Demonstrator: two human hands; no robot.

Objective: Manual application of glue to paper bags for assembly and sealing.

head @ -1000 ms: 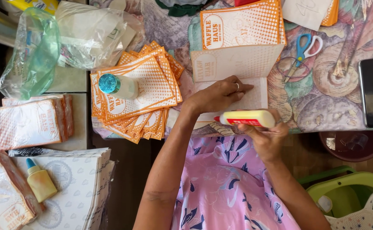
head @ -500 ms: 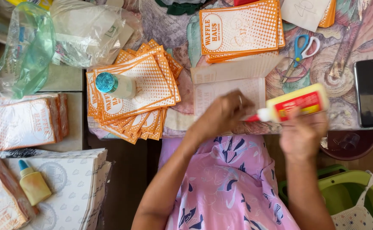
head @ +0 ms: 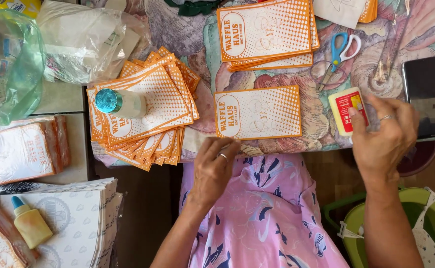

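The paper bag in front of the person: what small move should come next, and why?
Probably the left hand presses the paper bag flat along its near edge. The right hand is on the glue bottle standing on the table, and the left fingers already reach the bag's edge.

At frame centre lies an orange-and-white dotted paper bag; right of it, a yellow glue bottle with red label; above, blue-handled scissors; below, pink floral clothing.

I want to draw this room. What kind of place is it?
Probably a home table used for craft work, making paper bags by hand. The patterned tablecloth looks homely, stacks of orange printed paper bags lie about, and scissors and a glue bottle, by the right hand, are there.
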